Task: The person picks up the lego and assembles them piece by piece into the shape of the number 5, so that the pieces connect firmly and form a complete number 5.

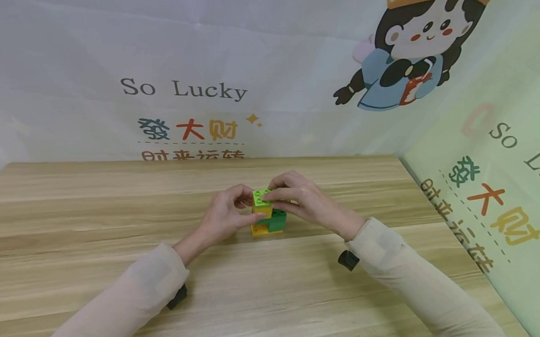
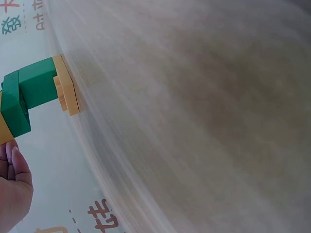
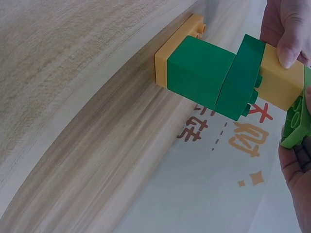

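Observation:
A small stack of toy bricks (image 1: 267, 215) stands on the wooden table (image 1: 119, 203): a yellow base brick (image 3: 176, 46), dark green bricks (image 3: 214, 80) above it, a yellow brick (image 3: 284, 80) higher up, and a lime green brick (image 1: 261, 197) on top. My left hand (image 1: 229, 212) pinches the upper yellow brick from the left, thumb on its front. My right hand (image 1: 298, 197) grips the lime green brick (image 3: 297, 121) from the right, fingers over its top. In the left wrist view the dark green bricks (image 2: 26, 94) and the yellow base (image 2: 68, 92) show at the upper left.
Printed backdrop sheets (image 1: 187, 92) close off the table's far edge and right side (image 1: 494, 190). Bare wood lies all around the stack. Both forearms in beige sleeves reach in from the near edge.

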A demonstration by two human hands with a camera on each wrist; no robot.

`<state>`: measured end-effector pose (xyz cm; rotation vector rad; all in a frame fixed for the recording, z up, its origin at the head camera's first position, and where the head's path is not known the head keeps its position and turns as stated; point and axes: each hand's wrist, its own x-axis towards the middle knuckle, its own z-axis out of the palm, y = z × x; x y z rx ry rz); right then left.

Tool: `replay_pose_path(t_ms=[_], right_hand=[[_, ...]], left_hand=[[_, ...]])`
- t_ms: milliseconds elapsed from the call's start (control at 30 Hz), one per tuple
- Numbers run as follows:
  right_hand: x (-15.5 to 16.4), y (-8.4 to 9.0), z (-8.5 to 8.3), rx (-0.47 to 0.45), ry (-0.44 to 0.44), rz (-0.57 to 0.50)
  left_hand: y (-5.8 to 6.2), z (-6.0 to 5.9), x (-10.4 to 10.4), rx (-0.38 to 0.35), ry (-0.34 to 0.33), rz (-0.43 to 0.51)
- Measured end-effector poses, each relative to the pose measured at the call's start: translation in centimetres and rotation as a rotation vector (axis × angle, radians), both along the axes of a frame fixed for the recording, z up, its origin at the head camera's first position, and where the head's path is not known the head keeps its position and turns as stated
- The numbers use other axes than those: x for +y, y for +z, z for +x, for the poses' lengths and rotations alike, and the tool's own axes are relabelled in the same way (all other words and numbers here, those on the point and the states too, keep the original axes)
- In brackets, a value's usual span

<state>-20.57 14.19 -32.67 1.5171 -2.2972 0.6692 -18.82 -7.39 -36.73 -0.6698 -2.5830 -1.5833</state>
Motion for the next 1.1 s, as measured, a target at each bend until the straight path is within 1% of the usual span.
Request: replay_pose_path(t_ms=[133,400,700,933,1100], right_hand=[[0.1,0.0,0.1,-0.004,-0.007,-0.003],[0.1,-0.2,0.1,-0.002,-0.015,-0.025],[0.2,-0.5,0.2,0.0,-0.038,-0.038],[0.2,-0.8,0.2,-0.014,-0.061,-0.049],[0.2,-1.1,0.3,-0.011,-0.06,-0.049]], left_hand=[[0.1,0.0,0.0,-0.009,-0.005,0.01],[0.1,0.0,0.1,0.018,-0.007,0.015],[0.3,0.0,0.1,-0.006,-0.012,0.016],[0.3,-0.1,0.1,-0.003,-0.007,0.01],[0.1,0.0,0.1,-0.018,-0.008,0.006]])
